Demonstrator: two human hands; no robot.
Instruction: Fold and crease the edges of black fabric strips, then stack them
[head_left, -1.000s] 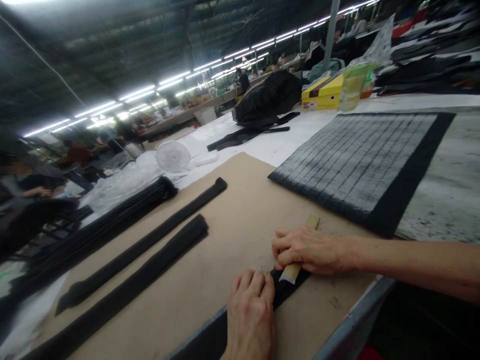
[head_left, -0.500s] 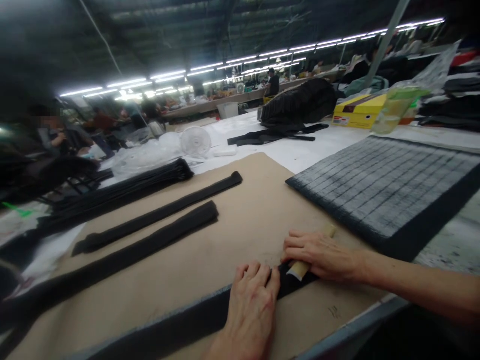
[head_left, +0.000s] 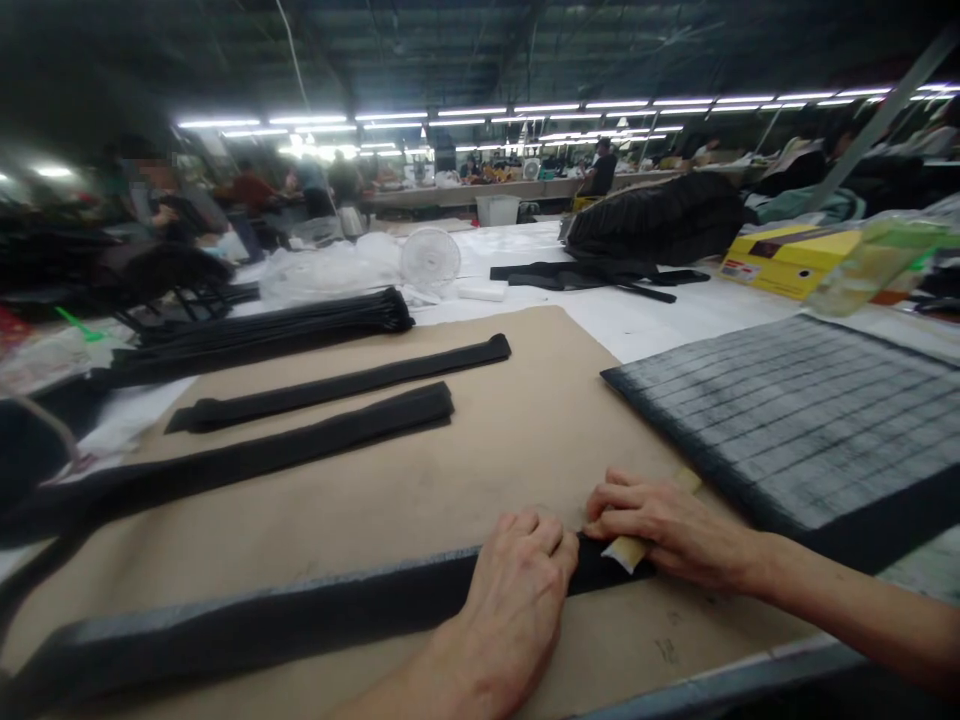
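Note:
A long black fabric strip [head_left: 360, 612] with a grey far edge runs across the near part of a brown board [head_left: 517, 450]. Over its right part bends my left hand [head_left: 521, 590], fingers close together and tips at the strip's far edge; the thumb is mostly hidden. Just to the right, my right hand [head_left: 667, 525] is closed around a short pale-yellow stick [head_left: 628, 553], its pale end showing on the near side over the strip. Fingertips of my right hand touch the strip's far edge, close to my left fingers.
Two more black strips [head_left: 360, 380] lie farther back on the board, with a stack of black strips [head_left: 300, 330] behind. At right is a grey-topped dark panel with lines [head_left: 817, 420]. Beyond stand a fan [head_left: 430, 256], a yellow box [head_left: 787, 262] and a plastic jug [head_left: 862, 270]. People work farther off.
The camera view has levelled and turned left, so things appear shifted right. Both hands stay at the same strip, and my right hand still holds the stick.

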